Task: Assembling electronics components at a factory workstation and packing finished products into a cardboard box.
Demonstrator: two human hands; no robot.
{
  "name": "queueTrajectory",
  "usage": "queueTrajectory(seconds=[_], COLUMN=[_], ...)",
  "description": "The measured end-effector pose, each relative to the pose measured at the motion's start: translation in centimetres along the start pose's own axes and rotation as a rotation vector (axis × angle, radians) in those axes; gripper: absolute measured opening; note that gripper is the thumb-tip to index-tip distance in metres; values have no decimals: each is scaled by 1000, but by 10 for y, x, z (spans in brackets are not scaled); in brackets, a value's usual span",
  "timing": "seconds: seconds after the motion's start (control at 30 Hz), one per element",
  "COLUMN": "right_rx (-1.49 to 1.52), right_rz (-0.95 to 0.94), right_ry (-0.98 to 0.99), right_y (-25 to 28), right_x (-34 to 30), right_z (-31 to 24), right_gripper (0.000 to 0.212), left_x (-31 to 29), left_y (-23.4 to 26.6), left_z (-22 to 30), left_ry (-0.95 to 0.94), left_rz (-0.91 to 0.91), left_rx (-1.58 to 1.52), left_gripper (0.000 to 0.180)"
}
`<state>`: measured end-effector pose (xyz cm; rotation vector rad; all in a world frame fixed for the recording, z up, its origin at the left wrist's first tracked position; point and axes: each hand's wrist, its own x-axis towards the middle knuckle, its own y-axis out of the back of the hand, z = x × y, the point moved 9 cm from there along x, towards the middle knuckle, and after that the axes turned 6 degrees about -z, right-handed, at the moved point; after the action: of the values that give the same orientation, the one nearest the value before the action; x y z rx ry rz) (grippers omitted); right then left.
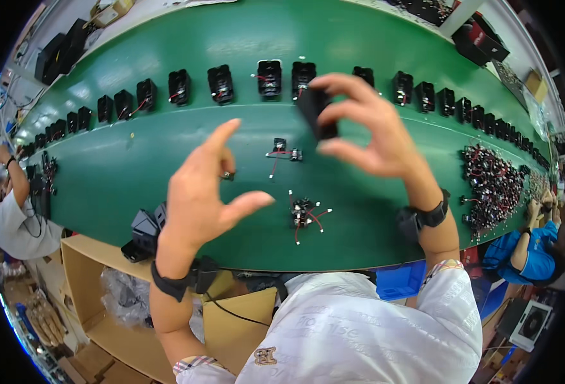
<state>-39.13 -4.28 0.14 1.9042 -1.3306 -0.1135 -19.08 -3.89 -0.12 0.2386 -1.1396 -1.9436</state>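
My right hand (375,131) grips a black plastic housing (316,115), slightly blurred, tilted above the green table and close in front of the row of similar housings. Thumb and index finger of my left hand (196,185) are spread apart, with nothing between them. A small part is partly hidden behind that hand. Between my hands lie a few small black parts with red wires (285,152). Nearer to me sits a small cluster of wired parts (303,212), their white connector ends pointing outward.
A long row of black housings (220,83) curves across the green table (244,32). Right of me lies a big heap of wired parts (492,185). Stacked black pieces (147,230) stand at the near left edge, above an open cardboard box (78,269). Other people work at both sides.
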Motion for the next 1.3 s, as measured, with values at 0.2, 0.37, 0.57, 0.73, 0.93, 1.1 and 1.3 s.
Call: queueTrajectory(seconds=[0.2, 0.37, 0.57, 0.73, 0.93, 1.1, 1.3], right_rx=[-599, -739, -772, -846, -257, -92, -238], right_rz=[98, 21, -96, 53, -148, -344, -286], right_ry=[-277, -275, -288, -198, -89, -150, -256], right_y=[79, 87, 68, 75, 33, -28, -74], right_x=[-48, -58, -56, -61, -56, -44, -15], right_z=[84, 114, 133, 100, 21, 7, 45], right_gripper=[26, 25, 26, 30, 29, 24, 20], left_x=[-17, -59, -112, -111, -90, -32, 17], left_y=[26, 42, 27, 20, 20, 20, -30], left_z=[-23, -35, -69, -86, -72, -20, -17], left_ry=[125, 260, 422, 411, 363, 154, 150], left_rz=[-136, -366, -514, -455, -381, -129, -155], left_rx=[307, 427, 449, 492, 450, 227, -140], left_gripper=[62, 75, 88, 73, 60, 46, 45])
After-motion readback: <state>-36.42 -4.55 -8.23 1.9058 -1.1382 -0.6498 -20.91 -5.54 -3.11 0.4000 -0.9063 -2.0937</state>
